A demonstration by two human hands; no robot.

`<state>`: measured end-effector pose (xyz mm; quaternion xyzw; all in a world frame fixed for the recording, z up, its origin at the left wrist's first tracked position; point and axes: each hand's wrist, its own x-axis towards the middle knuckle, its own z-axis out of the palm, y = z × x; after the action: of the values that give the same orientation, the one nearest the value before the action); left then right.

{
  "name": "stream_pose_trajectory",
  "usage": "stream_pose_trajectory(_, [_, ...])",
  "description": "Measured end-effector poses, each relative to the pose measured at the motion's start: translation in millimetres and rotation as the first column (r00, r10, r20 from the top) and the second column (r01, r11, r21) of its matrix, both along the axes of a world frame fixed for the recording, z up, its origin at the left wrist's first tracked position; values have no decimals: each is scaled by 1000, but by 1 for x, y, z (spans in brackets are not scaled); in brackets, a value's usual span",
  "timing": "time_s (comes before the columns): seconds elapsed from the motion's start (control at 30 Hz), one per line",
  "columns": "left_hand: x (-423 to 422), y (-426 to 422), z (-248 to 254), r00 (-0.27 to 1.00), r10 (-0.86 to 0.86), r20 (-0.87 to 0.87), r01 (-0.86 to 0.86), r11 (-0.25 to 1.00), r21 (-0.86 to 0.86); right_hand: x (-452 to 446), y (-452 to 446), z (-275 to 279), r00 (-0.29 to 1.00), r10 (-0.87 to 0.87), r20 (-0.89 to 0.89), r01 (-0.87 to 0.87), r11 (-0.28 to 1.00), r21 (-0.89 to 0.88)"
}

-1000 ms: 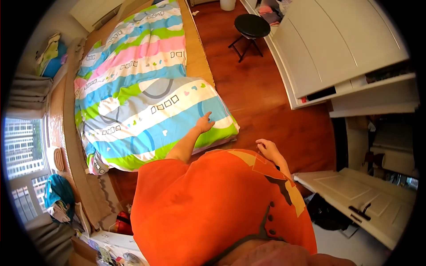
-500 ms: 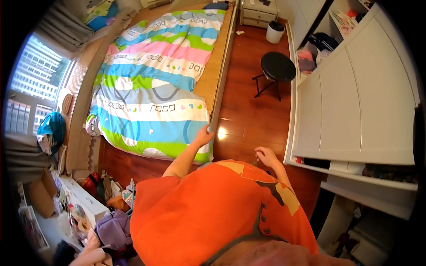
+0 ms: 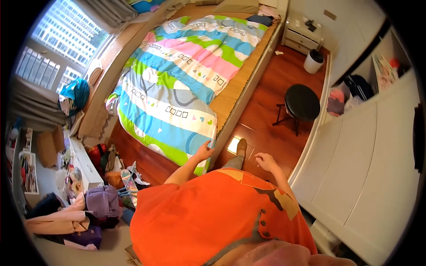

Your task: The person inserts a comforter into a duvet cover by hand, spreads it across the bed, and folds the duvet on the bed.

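My left hand (image 3: 204,151) is at the near right corner of the bed, its fingers apart and nothing held. It overlaps the edge of a quilt (image 3: 175,128) with colourful stripes; whether it touches the cloth I cannot tell. My right hand (image 3: 265,162) hangs in the air over the wooden floor, fingers loosely curved and holding nothing. Just left of it, a foot in a brown slipper (image 3: 241,147) shows beside the bed frame (image 3: 248,95). The quilt spreads, rumpled, over most of the bed.
A black round stool (image 3: 302,102) stands between bed and white wardrobe (image 3: 346,155). Farther back are a white bin (image 3: 313,62) and a bedside cabinet (image 3: 301,35). At left are a cluttered desk (image 3: 82,164), a purple backpack (image 3: 103,201) and bags on the floor.
The view has turned and moved forward, so the stool and wardrobe sit lower in it. A slippered foot has come into sight. Both hands stay empty beside the bed.
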<state>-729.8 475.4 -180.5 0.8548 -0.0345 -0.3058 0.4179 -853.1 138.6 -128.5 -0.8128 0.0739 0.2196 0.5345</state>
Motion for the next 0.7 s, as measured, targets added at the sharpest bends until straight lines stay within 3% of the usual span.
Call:
stream_pose_trajectory(0.1, [41, -16, -10, 979, 147, -141, -155, 987, -49, 56, -27, -1, 998, 48, 41, -48, 999, -13])
stream_pose_trajectory(0.17, [79, -27, -34, 975, 195, -109, -199, 980, -21, 96, -55, -3, 995, 88, 55, -85, 995, -55])
stream_pose_trajectory(0.23, [114, -45, -19, 967, 219, -131, -227, 973, -50, 123, -79, -11, 994, -59, -92, 60, 998, 16])
stream_pose_trajectory(0.33, [180, -69, -23, 965, 259, -47, -263, 952, -157, 170, -115, -4, 981, -91, -170, 101, 994, 47])
stream_pose_trajectory(0.4, [222, -83, -11, 987, 117, 109, -117, 993, -7, 197, -142, -8, 975, -99, -198, 111, 993, 49])
stream_pose_trajectory(0.53, [275, -110, -28, 972, 210, 109, -211, 978, -4, 258, -168, -2, 933, -178, -312, 227, 966, 127])
stream_pose_trajectory(0.6, [295, -129, -47, 961, 269, 66, -256, 953, -162, 292, -183, -1, 940, -146, -307, 203, 966, 162])
stream_pose_trajectory(0.7, [321, -145, -40, 961, 273, 30, -270, 960, -74, 353, -206, -1, 949, -63, -309, 111, 984, 141])
